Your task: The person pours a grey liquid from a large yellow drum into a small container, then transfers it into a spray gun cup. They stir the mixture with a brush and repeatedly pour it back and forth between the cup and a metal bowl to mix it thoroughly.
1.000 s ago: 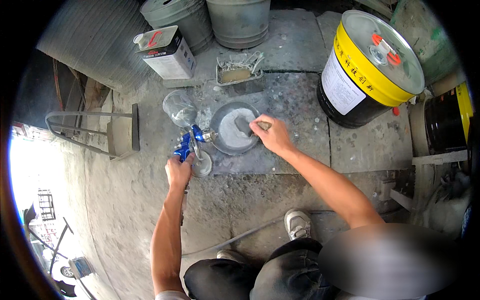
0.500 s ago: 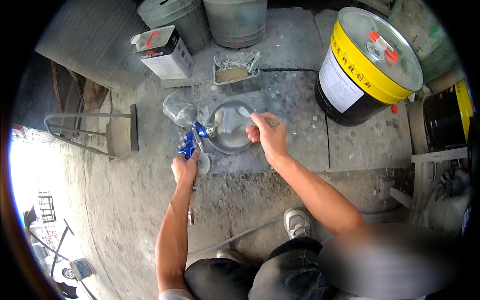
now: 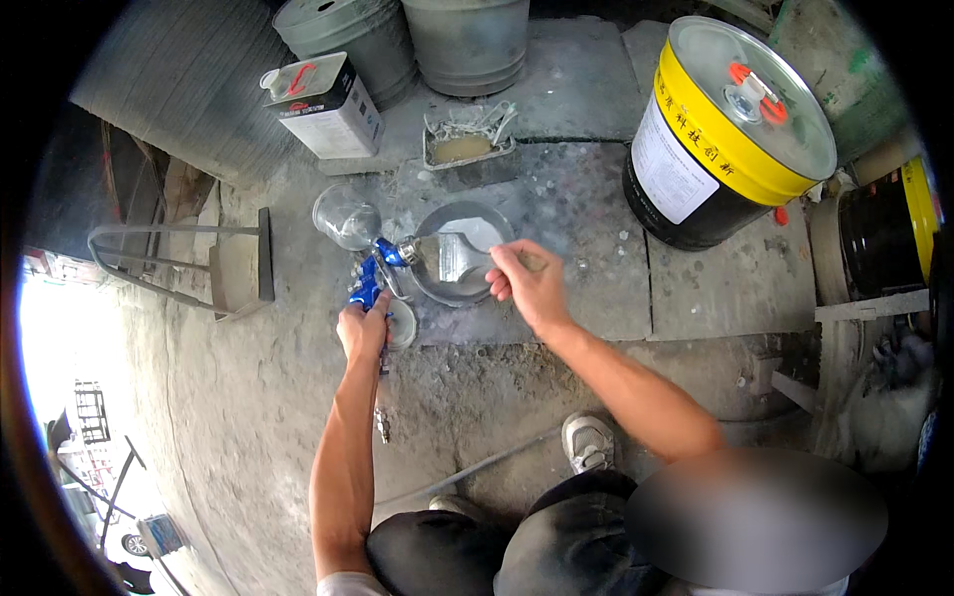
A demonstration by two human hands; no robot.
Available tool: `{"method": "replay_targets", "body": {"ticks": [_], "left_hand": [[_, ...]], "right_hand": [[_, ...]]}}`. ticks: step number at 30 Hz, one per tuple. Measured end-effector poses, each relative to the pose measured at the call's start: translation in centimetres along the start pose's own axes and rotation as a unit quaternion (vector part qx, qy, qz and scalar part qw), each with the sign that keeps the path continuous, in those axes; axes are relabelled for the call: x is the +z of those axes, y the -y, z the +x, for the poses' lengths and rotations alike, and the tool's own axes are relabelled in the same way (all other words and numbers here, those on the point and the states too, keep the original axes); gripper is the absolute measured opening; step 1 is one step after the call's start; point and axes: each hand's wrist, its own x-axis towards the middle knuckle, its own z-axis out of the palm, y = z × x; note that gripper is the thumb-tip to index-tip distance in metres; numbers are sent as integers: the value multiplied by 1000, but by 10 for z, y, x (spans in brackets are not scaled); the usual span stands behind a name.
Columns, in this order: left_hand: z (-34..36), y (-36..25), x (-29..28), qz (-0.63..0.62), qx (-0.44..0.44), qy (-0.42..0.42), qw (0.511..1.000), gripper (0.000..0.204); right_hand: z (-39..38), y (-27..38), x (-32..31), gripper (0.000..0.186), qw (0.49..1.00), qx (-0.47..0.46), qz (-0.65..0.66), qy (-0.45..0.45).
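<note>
My left hand [image 3: 366,331] is closed round the grip of a blue spray gun [image 3: 367,285]. A clear, rounded cup [image 3: 346,217] sits at the gun's upper end, apparently attached. The gun's nozzle end points right, over the rim of a round metal bowl [image 3: 431,286]. In my right hand [image 3: 532,288], a wide flat paintbrush [image 3: 458,260] is pinched by its handle above the bowl, bristles toward the nozzle. Whether the bristles touch the nozzle I cannot tell. A pale liquid shows inside the bowl. Beside my left fingers lies a pale round lid or dish [image 3: 400,325].
Behind the bowl stand a rectangular tray [image 3: 469,171] with murky liquid and loose strips, and a white-and-black can [image 3: 333,124]. A large yellow-and-black drum [image 3: 686,149] stands at right, grey buckets [image 3: 467,50] at the back. A metal frame [image 3: 238,260] is at left.
The brush has shifted left and its bristles are nearer the nozzle. My left hand has moved the spray gun slightly left, and the clear cup has moved left with it.
</note>
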Motion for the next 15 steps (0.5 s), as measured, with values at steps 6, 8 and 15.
{"method": "replay_targets", "body": {"ticks": [6, 8, 15], "left_hand": [[8, 13, 4, -12, -1, 2, 1000, 42], [5, 10, 4, -22, 1, 5, 1000, 42], [9, 23, -5, 36, 37, 15, 999, 42]], "right_hand": [[33, -12, -28, 22, 907, -195, -372, 37], [37, -13, -30, 24, 845, -294, -440, 69], [46, 45, -7, 21, 995, 62, -57, 55]]}}
